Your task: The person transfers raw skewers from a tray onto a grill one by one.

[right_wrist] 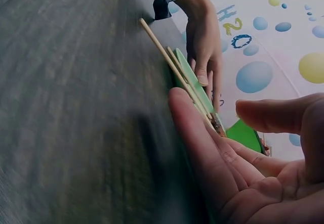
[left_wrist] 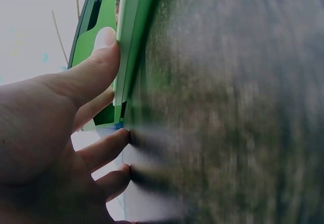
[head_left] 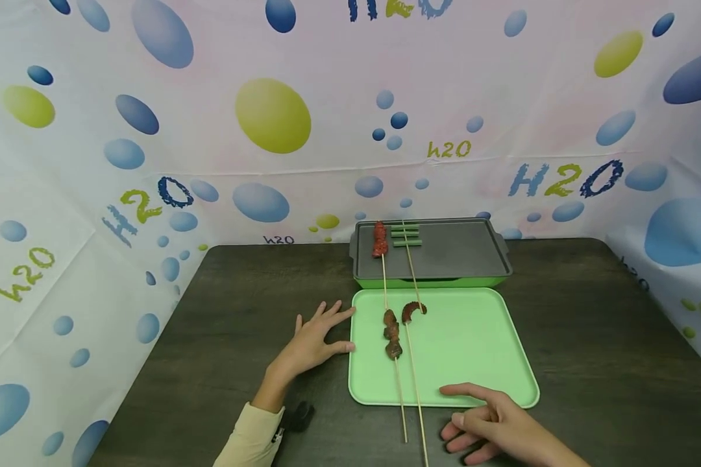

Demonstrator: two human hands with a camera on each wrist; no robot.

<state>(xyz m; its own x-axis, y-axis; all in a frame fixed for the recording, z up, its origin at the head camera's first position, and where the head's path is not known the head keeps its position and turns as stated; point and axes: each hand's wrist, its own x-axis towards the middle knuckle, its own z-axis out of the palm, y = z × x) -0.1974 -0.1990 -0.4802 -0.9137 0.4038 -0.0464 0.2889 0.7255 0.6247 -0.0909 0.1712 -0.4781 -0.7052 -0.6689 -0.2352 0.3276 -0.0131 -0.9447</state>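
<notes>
A light green tray lies on the table. My left hand is at its left side, fingers spread, with the thumb and a fingertip at the rim. On the tray are a skewer of brown meat chunks and a skewer with a curved reddish-brown piece; both sticks run past the front edge. My right hand hovers by the front rim, right of those sticks, fingers loosely bent and nothing held. In the right wrist view the stick ends lie beyond its fingers.
Behind the tray stands a grey griddle with a green base. A red meat skewer and a skewer of green pieces rest on it, their sticks reaching over the tray. A patterned cloth hangs behind the dark table.
</notes>
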